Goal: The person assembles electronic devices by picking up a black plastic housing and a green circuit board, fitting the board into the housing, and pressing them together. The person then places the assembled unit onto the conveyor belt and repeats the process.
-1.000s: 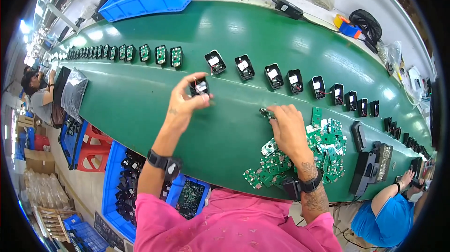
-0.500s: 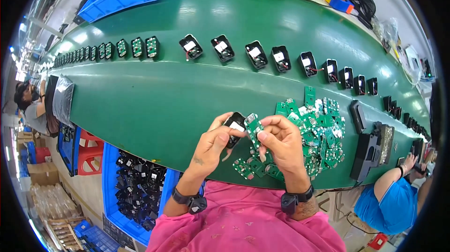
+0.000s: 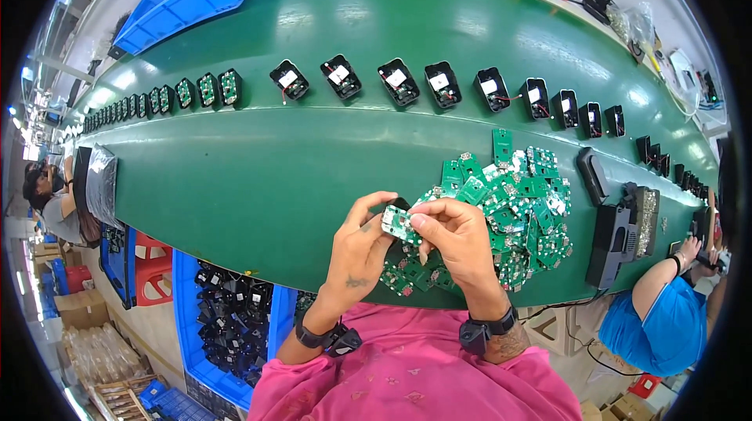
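Fingers of my left hand (image 3: 359, 245) are wrapped round a small black plastic housing (image 3: 400, 204), mostly hidden behind the board and my fingers. My right hand (image 3: 456, 234) pinches a green circuit board (image 3: 400, 225) between thumb and fingers. The board lies tilted over the housing, close against my left fingertips; whether it sits inside cannot be seen. Right beside my right hand spreads a heap of loose green circuit boards (image 3: 517, 209). Beyond my hands stands a row of open black housings (image 3: 399, 83) with white-labelled parts and wires inside.
Farther left, black housings with green boards (image 3: 207, 90) continue the row. A blue bin of black parts (image 3: 235, 311) is left of my lap; another blue bin (image 3: 188, 2) stands at the back. Dark tools (image 3: 615, 245) lie right, near a co-worker in blue (image 3: 658, 319).
The board has turned from upright to nearly flat and moved left over the housing. My hands have come together, and the housing is now mostly covered.
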### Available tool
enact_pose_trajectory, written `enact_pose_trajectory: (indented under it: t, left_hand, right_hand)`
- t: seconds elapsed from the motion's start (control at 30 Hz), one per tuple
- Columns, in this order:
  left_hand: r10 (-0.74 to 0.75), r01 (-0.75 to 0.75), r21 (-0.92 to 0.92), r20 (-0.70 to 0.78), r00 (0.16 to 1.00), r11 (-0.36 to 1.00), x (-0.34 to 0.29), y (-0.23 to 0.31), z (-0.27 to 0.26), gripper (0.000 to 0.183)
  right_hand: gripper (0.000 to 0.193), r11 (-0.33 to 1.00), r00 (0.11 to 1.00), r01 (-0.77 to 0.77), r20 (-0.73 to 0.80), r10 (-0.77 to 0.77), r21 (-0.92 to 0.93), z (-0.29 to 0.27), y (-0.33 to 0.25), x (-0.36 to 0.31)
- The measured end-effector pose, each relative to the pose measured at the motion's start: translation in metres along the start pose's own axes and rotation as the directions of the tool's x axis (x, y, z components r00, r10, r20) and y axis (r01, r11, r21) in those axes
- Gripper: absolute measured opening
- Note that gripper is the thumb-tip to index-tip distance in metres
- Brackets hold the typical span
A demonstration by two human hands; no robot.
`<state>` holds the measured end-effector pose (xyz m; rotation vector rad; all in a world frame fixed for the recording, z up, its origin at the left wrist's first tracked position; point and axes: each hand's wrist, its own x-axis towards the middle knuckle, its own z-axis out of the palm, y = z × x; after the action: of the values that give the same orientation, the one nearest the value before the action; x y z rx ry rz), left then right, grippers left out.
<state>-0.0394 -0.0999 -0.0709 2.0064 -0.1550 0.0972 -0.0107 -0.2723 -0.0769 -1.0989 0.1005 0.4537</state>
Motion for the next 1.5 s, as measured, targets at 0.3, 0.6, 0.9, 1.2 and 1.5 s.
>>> enact_pose_trajectory:
  t: [0.3, 0.6, 0.9, 1.2, 1.5]
  left_hand:
    - [-0.115, 0.139, -0.281, 0.103, 0.988, 0.949, 0.000, -0.007, 0.000, 0.042]
    - [-0.175, 0.288, -0.615, 0.238, 0.955, 0.734, 0.004, 0.003, -0.002, 0.080]
    - [-0.252, 0.378, -0.648, 0.282, 0.926, 0.662, 0.002, 0.008, 0.005, 0.064]
    - [-0.255, 0.255, -0.666, 0.099, 0.962, 0.701, -0.002, 0.005, 0.014, 0.060]
    - [-0.247, 0.234, -0.706, 0.087, 0.965, 0.669, -0.005, 0.017, 0.009, 0.061]
  right_hand:
    - [0.013, 0.998, 1.000, -0.005, -0.008, 0.005, -0.059, -0.007, -0.001, 0.001]
    - [0.024, 0.945, 0.995, 0.100, 0.023, -0.098, -0.312, -0.009, -0.004, -0.005]
    - [0.017, 0.494, 0.864, 0.399, 0.136, -0.485, -0.772, 0.000, -0.013, -0.008]
    - [0.015, 0.489, 0.852, 0.442, 0.183, -0.490, -0.752, -0.001, -0.009, -0.015]
    - [0.014, 0.439, 0.815, 0.542, 0.319, -0.485, -0.717, -0.004, -0.010, -0.018]
